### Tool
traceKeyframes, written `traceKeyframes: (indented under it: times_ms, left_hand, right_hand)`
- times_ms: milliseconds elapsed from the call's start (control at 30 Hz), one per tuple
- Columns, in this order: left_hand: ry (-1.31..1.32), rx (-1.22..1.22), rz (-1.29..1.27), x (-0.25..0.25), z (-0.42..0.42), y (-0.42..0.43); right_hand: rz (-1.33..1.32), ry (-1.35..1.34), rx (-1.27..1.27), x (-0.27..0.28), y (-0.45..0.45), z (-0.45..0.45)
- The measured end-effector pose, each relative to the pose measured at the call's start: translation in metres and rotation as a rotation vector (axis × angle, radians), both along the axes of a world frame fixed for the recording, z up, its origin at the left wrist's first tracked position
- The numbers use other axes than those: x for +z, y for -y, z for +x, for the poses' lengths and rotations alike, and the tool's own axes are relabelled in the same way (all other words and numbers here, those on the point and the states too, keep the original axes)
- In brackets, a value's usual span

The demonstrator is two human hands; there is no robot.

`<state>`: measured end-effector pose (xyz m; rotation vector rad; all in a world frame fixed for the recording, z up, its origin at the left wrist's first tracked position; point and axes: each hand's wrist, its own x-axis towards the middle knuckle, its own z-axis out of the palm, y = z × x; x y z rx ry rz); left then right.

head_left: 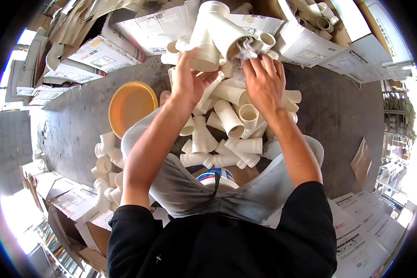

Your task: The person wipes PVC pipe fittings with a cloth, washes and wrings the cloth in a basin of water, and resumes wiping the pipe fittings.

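Observation:
A large white Y-shaped pipe fitting (201, 39) is held up in front of me, above a heap of smaller white fittings (229, 118). Around the lower end of its left branch, my left hand (188, 79) is closed, thumb on the near side and fingers beneath. At the open mouth of the right branch, my right hand (265, 83) pinches a greyish-white cloth (248, 48), part of which lies inside the opening. The fingertips of my right hand are partly hidden by the cloth.
An orange basin (133, 106) stands left of the heap. Cardboard boxes (157, 32) line the far side, some holding fittings. More fittings (107, 162) lie at the left, with flattened boxes (363, 231) at the lower right. A white bucket (217, 178) sits between my legs.

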<state>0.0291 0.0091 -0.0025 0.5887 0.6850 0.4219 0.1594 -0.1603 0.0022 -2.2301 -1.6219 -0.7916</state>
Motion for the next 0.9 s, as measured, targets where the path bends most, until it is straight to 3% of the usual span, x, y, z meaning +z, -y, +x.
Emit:
traceKeyframes:
  times_ms: [133,167,267,300,333,400,433,467,633,733,800,867,900]
  left_hand:
    - [-0.039,0.06,0.174,0.014,0.004,0.014]
    - [-0.011,0.051,0.12,0.006,0.003,0.009]
    - [0.008,0.118,0.082,0.009,0.004,0.016]
    - [0.062,0.118,0.128,0.006,0.006,0.015]
    - [0.1,0.105,0.153,0.004,0.005,0.014]
    - [0.18,0.076,0.197,0.002,0.006,0.017]
    - [0.123,0.041,0.235,0.002,0.006,0.019]
    - [0.067,0.006,0.274,0.002,0.007,0.021]
    - [-0.075,-0.233,0.494,0.0,0.001,0.024]
    - [-0.218,-0.199,0.626,0.005,-0.003,0.008]
    - [-0.18,-0.073,0.438,0.003,-0.005,-0.017]
    - [-0.132,-0.089,0.315,0.014,-0.011,-0.036]
    - [-0.126,-0.13,0.284,0.02,-0.015,-0.042]
  right_hand:
    - [0.017,-0.246,0.016,-0.001,-0.007,-0.011]
    - [0.097,-0.366,0.091,0.001,-0.008,-0.016]
    - [0.148,-1.139,0.172,-0.002,-0.007,-0.019]
    - [0.288,-1.428,0.29,-0.001,-0.011,-0.021]
    - [0.387,-1.783,0.185,0.003,-0.009,-0.023]
    - [0.882,-2.241,0.239,0.01,-0.016,-0.02]
    - [0.745,-2.266,0.407,0.003,-0.01,-0.004]
    - [0.771,-2.338,0.403,-0.004,-0.007,0.007]
    - [0.761,-2.16,-0.12,0.005,-0.006,0.005]
    - [0.772,-1.702,0.049,-0.008,-0.007,0.006]
    - [0.386,-1.217,-0.06,-0.007,0.005,0.014]
    - [0.249,-0.539,0.195,0.009,0.012,0.011]
    - [0.117,-0.315,0.18,0.014,0.017,0.013]
